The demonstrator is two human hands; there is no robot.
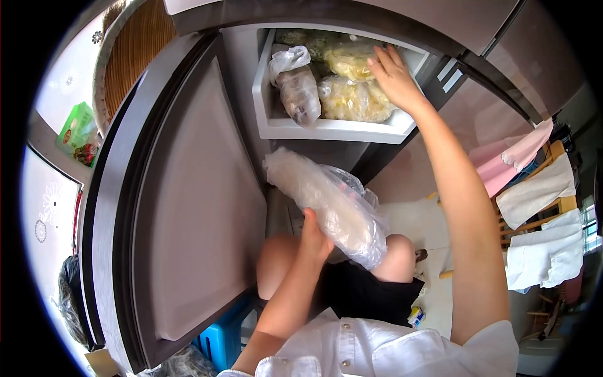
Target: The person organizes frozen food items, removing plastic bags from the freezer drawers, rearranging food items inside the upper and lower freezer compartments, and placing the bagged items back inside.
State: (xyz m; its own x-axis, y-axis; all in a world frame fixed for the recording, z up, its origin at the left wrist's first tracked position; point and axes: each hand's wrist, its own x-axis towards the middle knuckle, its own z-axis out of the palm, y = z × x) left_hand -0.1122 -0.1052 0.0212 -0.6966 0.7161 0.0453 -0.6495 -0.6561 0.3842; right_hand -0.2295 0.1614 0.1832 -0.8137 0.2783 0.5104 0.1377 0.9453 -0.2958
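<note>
My left hand (317,239) is wrapped round a long pale item in a clear plastic bag (333,210), held above my knees, in front of the drawer. An open white freezer drawer (339,131) holds several bagged foods. My right hand (396,78) reaches into its right side, fingers apart, touching or just over a bag of yellowish food (352,61). Nearer the drawer's front lies another bag of pale yellow pieces (355,100). A knotted bag with a brownish item (298,91) lies at the drawer's left. Green bagged food shows at the back.
The fridge door (195,201) stands open on the left. Beneath it is a blue stool (226,333). At the right, cloths (543,251) hang on a wooden rack, with a pink cloth (512,157) beside them. A green package (78,132) is at far left.
</note>
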